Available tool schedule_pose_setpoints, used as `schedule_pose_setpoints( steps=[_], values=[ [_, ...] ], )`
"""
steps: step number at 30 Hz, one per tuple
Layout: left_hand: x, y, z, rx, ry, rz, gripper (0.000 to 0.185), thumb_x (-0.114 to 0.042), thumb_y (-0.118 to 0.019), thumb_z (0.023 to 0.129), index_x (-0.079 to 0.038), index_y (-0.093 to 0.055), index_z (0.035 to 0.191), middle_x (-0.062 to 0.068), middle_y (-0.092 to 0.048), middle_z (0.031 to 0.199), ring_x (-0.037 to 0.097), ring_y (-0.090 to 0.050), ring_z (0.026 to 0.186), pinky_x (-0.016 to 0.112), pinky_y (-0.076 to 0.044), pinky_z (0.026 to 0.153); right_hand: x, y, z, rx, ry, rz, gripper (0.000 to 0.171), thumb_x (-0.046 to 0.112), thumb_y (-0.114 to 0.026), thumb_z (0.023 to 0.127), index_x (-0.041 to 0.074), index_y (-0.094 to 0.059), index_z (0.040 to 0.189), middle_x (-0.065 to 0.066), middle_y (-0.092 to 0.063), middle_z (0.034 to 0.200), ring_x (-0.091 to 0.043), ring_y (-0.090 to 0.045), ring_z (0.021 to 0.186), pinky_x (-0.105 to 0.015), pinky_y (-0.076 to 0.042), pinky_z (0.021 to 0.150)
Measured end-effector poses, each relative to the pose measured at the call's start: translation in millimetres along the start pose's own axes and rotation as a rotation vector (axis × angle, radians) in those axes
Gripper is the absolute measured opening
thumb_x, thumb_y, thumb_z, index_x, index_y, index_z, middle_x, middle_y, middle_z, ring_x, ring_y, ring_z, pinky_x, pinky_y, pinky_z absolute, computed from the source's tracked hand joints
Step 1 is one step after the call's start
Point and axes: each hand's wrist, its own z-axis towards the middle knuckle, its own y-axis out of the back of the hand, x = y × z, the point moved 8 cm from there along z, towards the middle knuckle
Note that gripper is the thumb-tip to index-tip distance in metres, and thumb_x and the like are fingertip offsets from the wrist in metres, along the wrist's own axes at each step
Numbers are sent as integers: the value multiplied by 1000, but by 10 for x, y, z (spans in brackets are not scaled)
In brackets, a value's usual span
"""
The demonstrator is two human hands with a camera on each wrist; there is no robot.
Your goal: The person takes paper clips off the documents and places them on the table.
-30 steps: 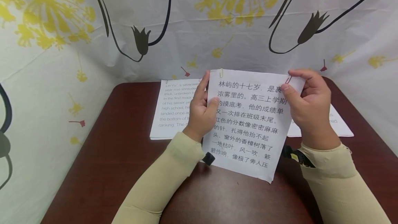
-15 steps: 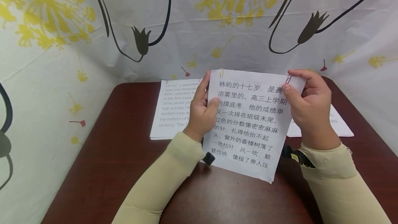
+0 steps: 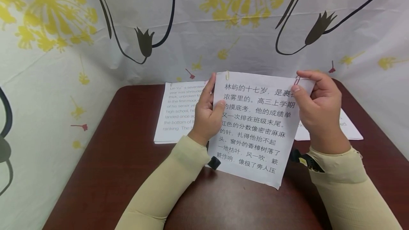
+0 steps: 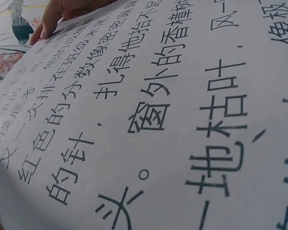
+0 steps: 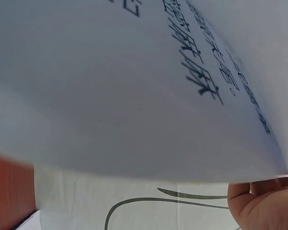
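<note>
both hands hold the printed sheet [image 3: 255,127], right hand [image 3: 317,111] pinching its paper clip [image 3: 297,80].

Three white printed paper sheets [image 3: 255,130] show: one held, two lying on the brown table [image 3: 112,173]. Two small paper clips [image 3: 227,75] sit on the held sheet's top edge.

The left hand [image 3: 207,116] covers the first characters of several lines on the held sheet [image 3: 255,130], and its fingers vanish behind the paper's edge. The right hand [image 3: 316,111] hides the sheet's right edge and the ends of the top lines. The English sheet [image 3: 177,111] on the table [image 3: 121,173] loses its right part behind that left hand; its small print is too fine to read. Another paper [image 3: 346,129] peeks out past the right wrist, mostly hidden. The left wrist view crops the characters at every edge.
</note>
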Motion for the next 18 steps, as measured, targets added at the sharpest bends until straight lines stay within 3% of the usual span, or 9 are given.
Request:
schedule_pose_setpoints(
  steps=[18],
  values=[
    [11,6,18,0,-8,3,82,7,-45,102,-34,-23,169,18,-71,133,37,-79,87,34,-59,53,76,0,28,1,69,19,30,-13,-62,92,-18,-66,122,-15,-75,96,-18,-76,77,-21,-61,69]
  ],
)
